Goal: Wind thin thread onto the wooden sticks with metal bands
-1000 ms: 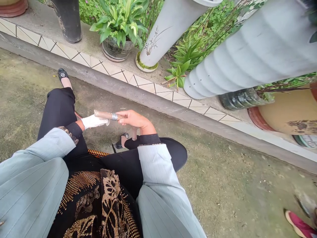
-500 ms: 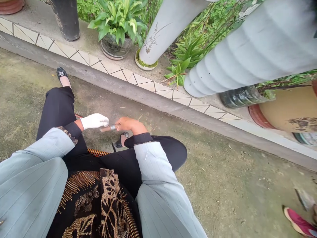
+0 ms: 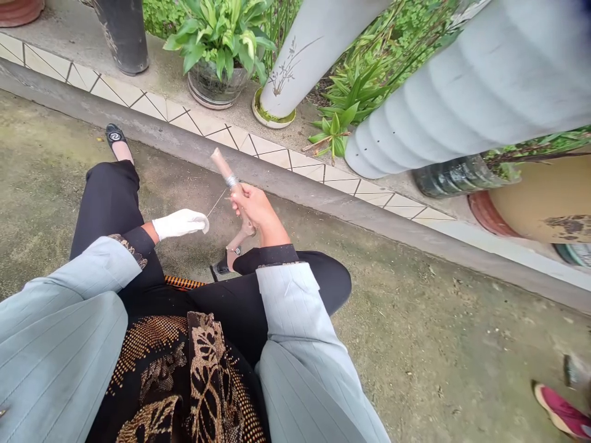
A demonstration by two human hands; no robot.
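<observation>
My right hand (image 3: 252, 206) is bare and wrapped round a pale brown wooden stick (image 3: 222, 166), which tilts up and away to the left. Just beyond my fingers, a band of silvery wire or thread (image 3: 231, 181) is wound about the stick. Below the hand, a pale, knobbly lower part (image 3: 246, 231) shows in front of my shoe. My left hand (image 3: 182, 223), in a white glove, is closed on a thin strand (image 3: 217, 202) that runs taut up to the band. The glove hides the strand's other end.
A low tiled ledge (image 3: 240, 140) crosses ahead, bearing a potted leafy plant (image 3: 217, 80), a white column-like vase (image 3: 289, 80), a large ridged grey-white pot (image 3: 415, 123) and a dark plastic container (image 3: 457, 177). At the lower right is a person's red shoe (image 3: 558, 409).
My right hand has risen and turned the stick from nearly level to steeply tilted. The strand between my hands now shows stretched, while my left hand has shifted slightly right.
</observation>
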